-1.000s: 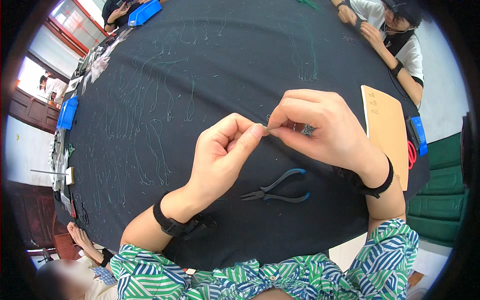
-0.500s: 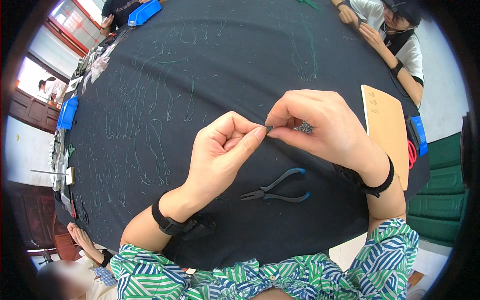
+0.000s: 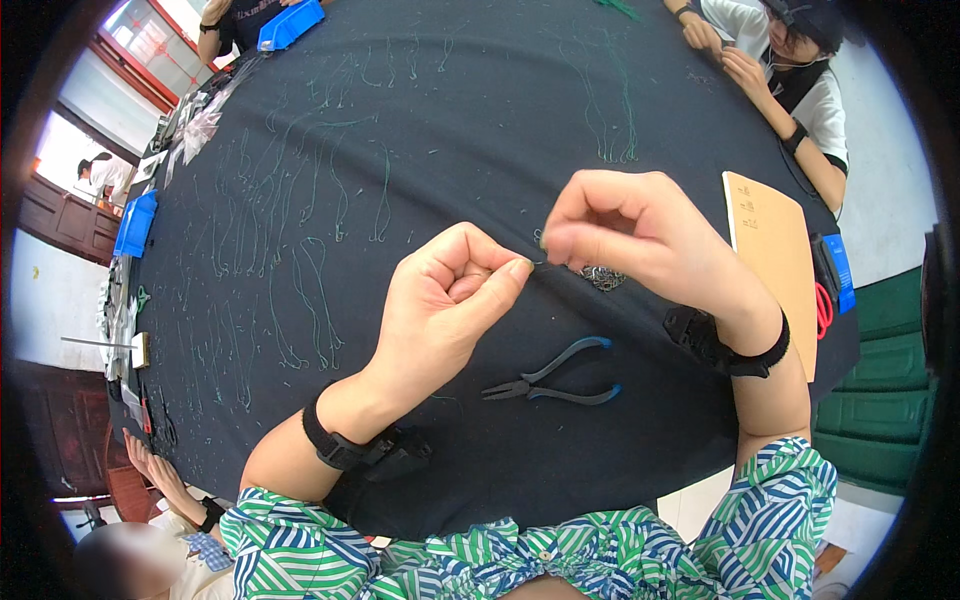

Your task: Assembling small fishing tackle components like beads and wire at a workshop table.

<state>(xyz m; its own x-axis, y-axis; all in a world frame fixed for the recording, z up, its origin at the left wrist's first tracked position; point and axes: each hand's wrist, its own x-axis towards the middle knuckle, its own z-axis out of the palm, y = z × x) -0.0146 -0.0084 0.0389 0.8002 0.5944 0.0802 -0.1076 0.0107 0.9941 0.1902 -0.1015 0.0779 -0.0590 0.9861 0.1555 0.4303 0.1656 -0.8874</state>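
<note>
My left hand (image 3: 445, 300) is closed in a pinch, its thumb and forefinger pressed together. A tiny dark, thin piece (image 3: 538, 263) pokes out from the fingertips, too small to name. Just right of it, my right hand (image 3: 640, 235) curls with thumb and forefinger together, slightly blurred. What it holds, if anything, is hidden. A small heap of metal hooks (image 3: 603, 279) lies on the cloth below the right hand, partly covered by it. Pliers (image 3: 550, 385) with blue-tipped handles rest spread on the cloth nearer me.
Black cloth (image 3: 480, 450) covers the table. Thin green lines with small hooks (image 3: 325, 365) lie in rows at left. A tan notebook (image 3: 775, 270) and red-handled scissors (image 3: 824, 310) sit at right. Blue trays (image 3: 137, 225) stand at the far edge; several people sit around.
My right hand has drawn slightly up and right, away from the left fingertips, with its fingers turned. More of the hook heap shows. The left hand stays nearly still.
</note>
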